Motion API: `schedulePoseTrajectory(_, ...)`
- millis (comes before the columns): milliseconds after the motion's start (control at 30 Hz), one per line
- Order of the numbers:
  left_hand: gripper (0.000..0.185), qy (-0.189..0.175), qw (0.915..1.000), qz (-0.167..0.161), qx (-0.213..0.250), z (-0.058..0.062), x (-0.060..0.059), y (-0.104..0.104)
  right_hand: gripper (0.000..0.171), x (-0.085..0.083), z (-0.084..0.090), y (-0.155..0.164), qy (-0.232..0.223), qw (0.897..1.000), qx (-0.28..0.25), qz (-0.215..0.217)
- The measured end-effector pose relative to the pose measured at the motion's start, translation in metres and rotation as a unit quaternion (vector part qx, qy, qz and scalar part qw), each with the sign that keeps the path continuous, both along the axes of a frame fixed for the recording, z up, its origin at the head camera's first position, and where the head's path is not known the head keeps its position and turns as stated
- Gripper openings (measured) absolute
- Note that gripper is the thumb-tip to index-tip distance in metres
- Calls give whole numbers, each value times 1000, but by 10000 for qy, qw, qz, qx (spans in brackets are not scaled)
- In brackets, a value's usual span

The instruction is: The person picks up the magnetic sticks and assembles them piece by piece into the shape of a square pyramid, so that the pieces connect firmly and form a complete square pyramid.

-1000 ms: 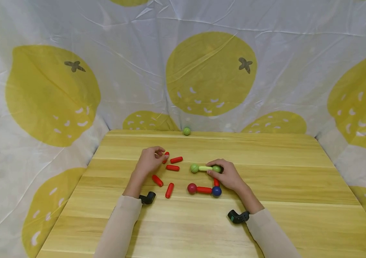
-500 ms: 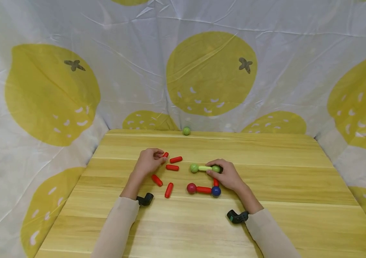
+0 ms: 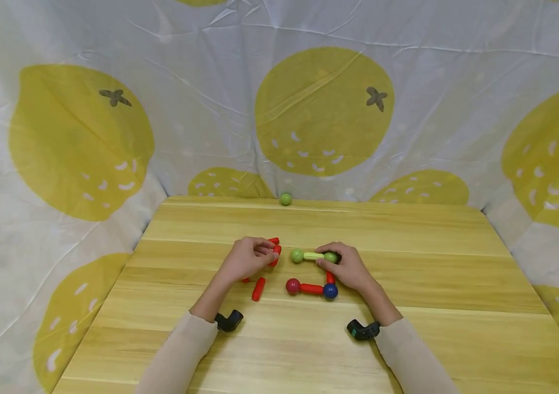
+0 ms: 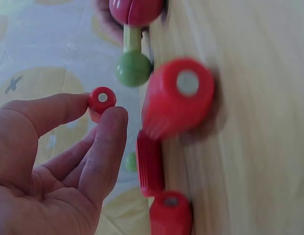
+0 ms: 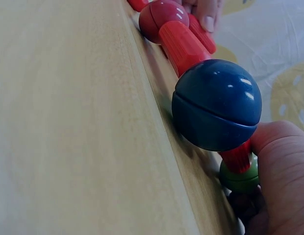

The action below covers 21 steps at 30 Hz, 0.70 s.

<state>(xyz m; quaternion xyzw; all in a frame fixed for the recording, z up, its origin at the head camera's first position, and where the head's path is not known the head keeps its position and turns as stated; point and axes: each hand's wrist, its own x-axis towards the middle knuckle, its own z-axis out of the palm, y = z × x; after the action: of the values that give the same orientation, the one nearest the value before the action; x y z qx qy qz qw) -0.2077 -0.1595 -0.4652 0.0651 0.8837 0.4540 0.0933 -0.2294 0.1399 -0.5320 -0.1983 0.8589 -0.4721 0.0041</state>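
Thumb and fingers of my left hand (image 3: 246,259) pinch a red magnetic rod (image 4: 102,102), its round metal end showing in the left wrist view. This hand is left of a joined chain of balls and rods. My right hand (image 3: 351,269) grips the chain's far right green ball (image 3: 330,256), partly covered by the fingers. From it a light green rod (image 3: 313,256) runs left to another green ball (image 3: 297,255). A red rod (image 3: 330,278) links it to the blue ball (image 5: 216,105). Another red rod (image 3: 311,289) joins the blue ball to the magenta ball (image 3: 292,285).
Loose red rods lie around my left hand, one (image 3: 258,289) in front and one (image 3: 274,241) behind, with others partly hidden by the hand. A single green ball (image 3: 286,198) sits at the table's back edge, against a lemon-print cloth (image 3: 200,109).
My left hand has taken hold of a red rod and carried it right and nearer, toward the chain's left green ball. The right hand stays in place on its green ball.
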Motion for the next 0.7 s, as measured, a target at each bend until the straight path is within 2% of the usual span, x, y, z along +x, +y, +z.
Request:
schedulePoseTrajectory(367,27,-72,9987,-502,0,-7,12,27,21,-1,-2,1,50,10000,-7,-22)
schedulePoseTrajectory(700,24,-61,9988,-476,39,-14,14,37,22,1,0,1,33,10000,-77,2)
